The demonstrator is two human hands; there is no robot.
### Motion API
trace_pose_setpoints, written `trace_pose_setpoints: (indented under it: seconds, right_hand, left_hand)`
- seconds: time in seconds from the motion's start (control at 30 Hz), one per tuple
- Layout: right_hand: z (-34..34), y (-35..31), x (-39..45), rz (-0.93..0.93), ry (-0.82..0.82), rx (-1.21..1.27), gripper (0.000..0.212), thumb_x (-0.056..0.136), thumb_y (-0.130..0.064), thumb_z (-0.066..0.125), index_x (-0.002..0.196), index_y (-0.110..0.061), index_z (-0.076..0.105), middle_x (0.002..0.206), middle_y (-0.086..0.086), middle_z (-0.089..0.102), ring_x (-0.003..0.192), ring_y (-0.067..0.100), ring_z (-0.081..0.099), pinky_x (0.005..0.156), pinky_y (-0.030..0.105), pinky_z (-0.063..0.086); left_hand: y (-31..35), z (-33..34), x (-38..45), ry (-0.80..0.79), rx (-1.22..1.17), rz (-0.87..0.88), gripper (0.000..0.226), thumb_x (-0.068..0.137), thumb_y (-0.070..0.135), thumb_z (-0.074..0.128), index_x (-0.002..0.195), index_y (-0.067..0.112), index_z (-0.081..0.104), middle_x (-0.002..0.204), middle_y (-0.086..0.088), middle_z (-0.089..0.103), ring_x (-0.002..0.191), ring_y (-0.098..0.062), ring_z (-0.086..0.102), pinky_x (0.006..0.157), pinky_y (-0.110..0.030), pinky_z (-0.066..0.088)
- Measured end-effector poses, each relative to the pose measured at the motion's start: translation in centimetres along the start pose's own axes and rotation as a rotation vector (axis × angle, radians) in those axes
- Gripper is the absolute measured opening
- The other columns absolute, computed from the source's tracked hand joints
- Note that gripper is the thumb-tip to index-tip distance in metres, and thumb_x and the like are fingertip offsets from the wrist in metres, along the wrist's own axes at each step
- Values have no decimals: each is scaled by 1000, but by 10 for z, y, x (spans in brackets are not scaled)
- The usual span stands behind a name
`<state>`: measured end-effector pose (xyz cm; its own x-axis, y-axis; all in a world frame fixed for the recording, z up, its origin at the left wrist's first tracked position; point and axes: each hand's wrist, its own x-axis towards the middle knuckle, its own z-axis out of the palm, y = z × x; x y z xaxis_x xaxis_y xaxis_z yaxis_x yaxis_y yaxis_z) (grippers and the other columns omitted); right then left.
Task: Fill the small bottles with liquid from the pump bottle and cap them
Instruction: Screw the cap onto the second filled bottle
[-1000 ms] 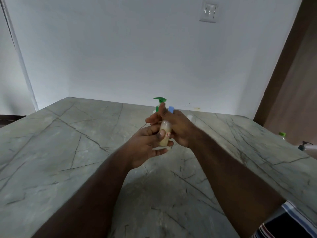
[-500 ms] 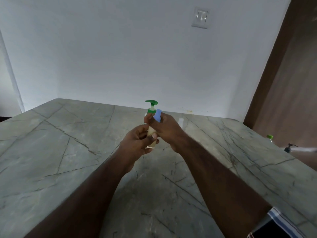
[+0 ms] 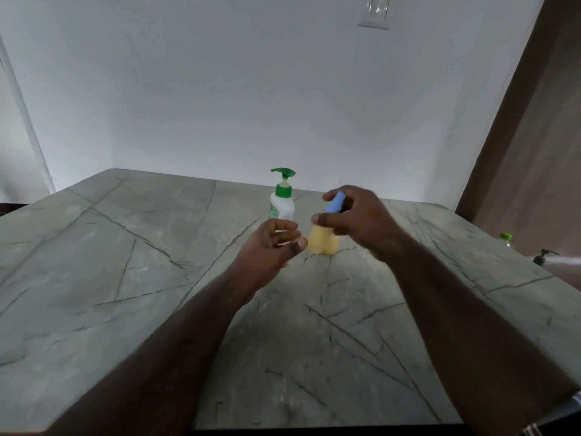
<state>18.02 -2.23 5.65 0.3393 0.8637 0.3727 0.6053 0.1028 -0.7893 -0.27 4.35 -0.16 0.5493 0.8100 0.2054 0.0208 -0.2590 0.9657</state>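
Head view: right hand (image 3: 361, 218) pinches the upright, blue-capped small bottle (image 3: 323, 242) at frame center; left hand (image 3: 270, 247), loosely open, sits just beside it.

Big stone table (image 3: 132, 278), grey-green w/ dark crack lines. On it, far side near the wall: a white pump bottle (image 3: 282, 205) w/ green top, standing up. Just beside it a small yellow bottle (image 3: 323, 243), blurry; can't tell if it touches the table.
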Motion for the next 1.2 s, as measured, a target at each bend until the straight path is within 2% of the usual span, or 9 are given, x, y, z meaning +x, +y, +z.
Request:
trace_pose_setpoints:
  seconds: [0.17,0.23,0.33,0.47,0.6,0.8,0.93,1.03,1.2]
  right_hand:
    - [-36,26,17,20,125,-183,61,65,-26,90,118,-21,61,97,-2,61,83,19,64,80,46,60]
    - [-36,33,18,28,89,-238,65,65,-24,90,121,-21,59,98,-6,59,89,19,63,82,44,59]
    - [-26,41,14,24,24,-276,69,66,-20,90,126,-20,57,98,-5,57,90,21,63,75,35,57]
    - [-10,47,11,-8,4,-288,69,66,-21,89,127,-23,56,99,-7,56,89,21,63,79,38,56]
    - [0,47,14,-20,-30,-261,71,67,-21,90,129,-23,55,103,-4,59,85,15,64,80,36,57]
    - [13,47,13,-26,-57,-267,71,70,-21,88,131,-24,53,107,2,61,88,19,65,80,33,56]
    - [13,48,14,-23,-80,-273,70,69,-22,88,130,-23,53,104,2,62,90,21,64,82,36,56]
    - [10,48,16,-11,-102,-298,71,69,-22,89,130,-22,53,111,4,61,93,22,64,85,38,57]
    - [12,43,17,-41,-79,-326,70,70,-23,88,131,-20,54,111,1,61,89,18,63,81,31,54]
  left_hand:
    - [-9,-5,11,162,120,24,22,93,33,70,113,30,61,112,7,72,97,-10,70,81,-35,59]
    - [-12,-8,13,208,153,13,20,93,33,70,112,31,62,108,9,72,97,-12,70,85,-41,60]
    - [-13,-11,14,241,167,3,16,93,29,69,107,32,63,101,10,72,95,-12,69,86,-44,59]
    - [-14,-12,15,256,181,-4,16,93,28,69,107,31,63,100,9,73,95,-13,70,86,-45,59]
    - [-15,-11,16,255,197,-6,16,93,28,69,107,31,63,100,10,73,94,-13,70,85,-44,60]
    - [-17,-12,17,263,223,9,17,93,29,69,109,31,63,100,11,72,92,-13,70,79,-40,60]
    - [-18,-11,18,264,226,15,16,93,29,69,107,33,63,99,12,71,91,-12,70,77,-39,60]
    - [-19,-11,19,266,245,25,16,93,30,69,107,33,62,99,13,70,92,-11,69,77,-36,59]
    - [-20,-12,21,271,257,34,15,93,30,68,106,33,61,97,15,69,93,-10,69,78,-34,58]
